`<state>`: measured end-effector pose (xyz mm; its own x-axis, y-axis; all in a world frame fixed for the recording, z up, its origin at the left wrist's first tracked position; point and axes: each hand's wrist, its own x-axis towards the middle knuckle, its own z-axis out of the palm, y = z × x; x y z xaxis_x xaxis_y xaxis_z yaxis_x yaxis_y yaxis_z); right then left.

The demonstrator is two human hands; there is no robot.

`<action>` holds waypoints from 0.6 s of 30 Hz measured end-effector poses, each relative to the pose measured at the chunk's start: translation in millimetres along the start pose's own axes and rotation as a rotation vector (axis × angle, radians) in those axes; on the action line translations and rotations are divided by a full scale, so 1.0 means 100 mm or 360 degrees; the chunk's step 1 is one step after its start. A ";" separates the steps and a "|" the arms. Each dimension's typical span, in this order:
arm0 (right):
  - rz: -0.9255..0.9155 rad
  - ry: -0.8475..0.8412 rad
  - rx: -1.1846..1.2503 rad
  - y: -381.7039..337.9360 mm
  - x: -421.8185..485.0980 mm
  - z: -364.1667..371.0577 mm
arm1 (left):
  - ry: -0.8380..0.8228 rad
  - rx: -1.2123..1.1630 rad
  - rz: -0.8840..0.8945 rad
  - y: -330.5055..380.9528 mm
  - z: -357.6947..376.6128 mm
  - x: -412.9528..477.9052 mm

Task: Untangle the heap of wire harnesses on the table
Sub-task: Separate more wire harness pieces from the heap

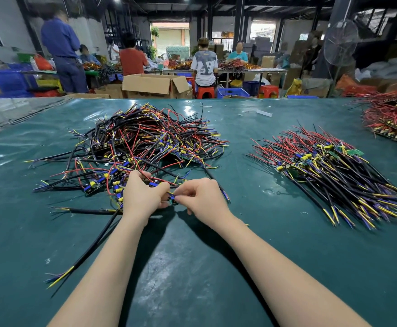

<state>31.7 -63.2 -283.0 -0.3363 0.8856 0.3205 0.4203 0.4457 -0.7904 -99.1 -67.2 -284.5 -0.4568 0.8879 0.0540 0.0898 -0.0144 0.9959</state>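
Green table [192,267] | sorted pile [334,173] right | left hand [143,194], right hand [204,199] pinch heap [145,142]

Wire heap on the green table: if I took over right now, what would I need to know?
Hands: the left hand grips a harness at the near edge of the tangled heap. The right hand pinches a wire of the same harness.
Done: a sorted pile lies lined up on the right side of the table.
Left: free the held harness and probably lay it on the sorted pile. Then work through the heap, which is large and knotted.
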 end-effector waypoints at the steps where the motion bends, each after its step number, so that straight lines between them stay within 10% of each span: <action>1: 0.0010 -0.0001 0.0006 0.00 0.01 -0.01 | -0.0017 -0.0058 -0.0046 0.01 0.01 0.00; 7: 0.0103 0.0150 0.0104 0.04 0.04 -0.07 | -0.0352 -0.0850 -0.0495 0.11 0.01 -0.03; 18: 0.0462 -0.0018 0.0857 -0.03 0.04 -0.12 | -0.0033 -0.0374 0.0028 0.14 0.16 -0.14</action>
<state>39.5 -59.1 -273.2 -0.2824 0.9580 0.0494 0.0118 0.0550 -0.9984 -77.8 -72.6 -272.8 -0.4383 0.8959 0.0723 -0.1123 -0.1344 0.9845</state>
